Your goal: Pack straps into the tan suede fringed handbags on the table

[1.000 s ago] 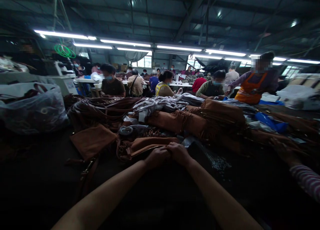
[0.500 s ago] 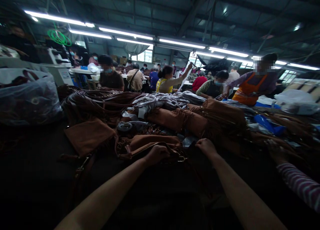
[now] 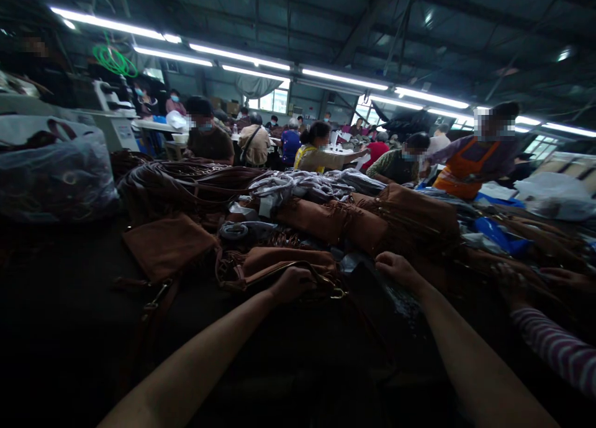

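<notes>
Fingers of left hand on suede handbag

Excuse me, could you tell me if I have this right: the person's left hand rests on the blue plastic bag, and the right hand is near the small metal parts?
Not quite. The head view shows the left hand resting on a brown bag, not on the blue plastic bag. The right hand is indeed near the small metal parts.

A tan suede handbag lies flat on its side at lower centre of the frame, a gold-toned zip along its upper edge ending in a small brass pull. A brown looped strap bulges from its left end.
</notes>
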